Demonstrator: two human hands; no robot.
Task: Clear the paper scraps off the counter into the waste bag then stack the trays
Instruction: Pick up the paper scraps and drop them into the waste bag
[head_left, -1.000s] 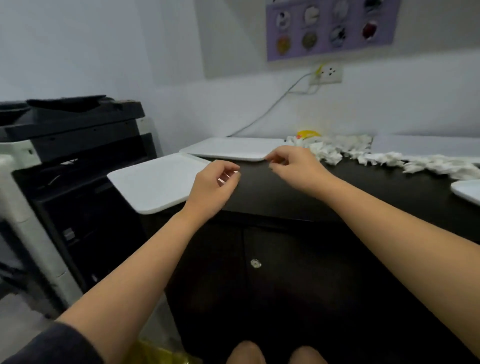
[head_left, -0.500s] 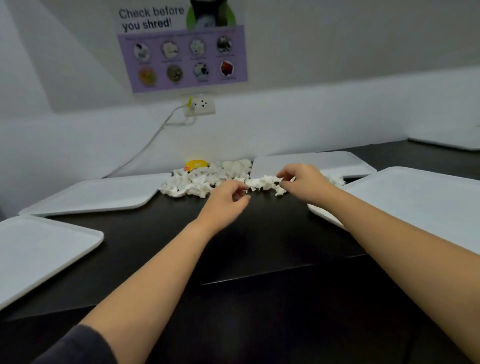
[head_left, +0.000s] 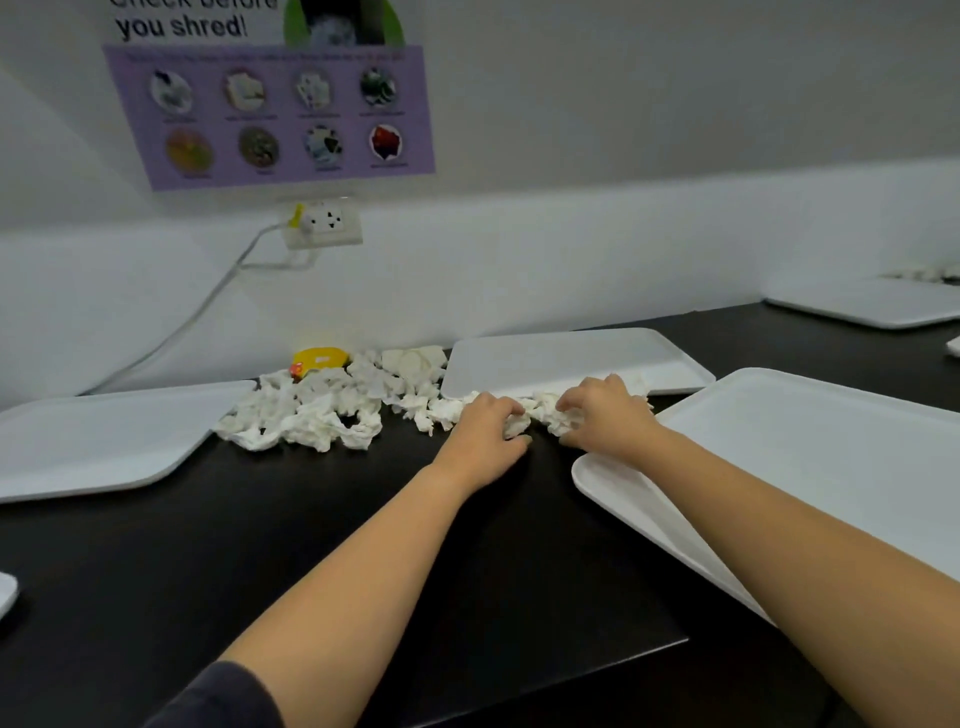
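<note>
On the dark counter (head_left: 322, 545), against the back wall:
- Paper scraps (head_left: 311, 415): loose white crumpled pile, spread in a band from beside the left tray (head_left: 93, 441) to the front edge of the rear tray (head_left: 571, 358); thin trail running rightward under both hands
- Left hand (head_left: 485, 434): fingers curled, clutching a clump at the near end of the trail
- Right hand (head_left: 605, 415): fingers curled into scraps just beside the left, wrist over the corner of the near right tray (head_left: 805, 467)
- Yellow object (head_left: 319, 359): half buried behind the pile, kind unclear; likely to be kept out of the sweep
- Further tray (head_left: 872, 306): far right, apart
- Waste bag: not in view

Handling note, as judgement: best to rake the thin trail leftward into the main heap, cup both hands from opposite sides, compress firmly before lifting; light pieces prone to drop. Trays unstacked, to be left until counter is bare
</note>
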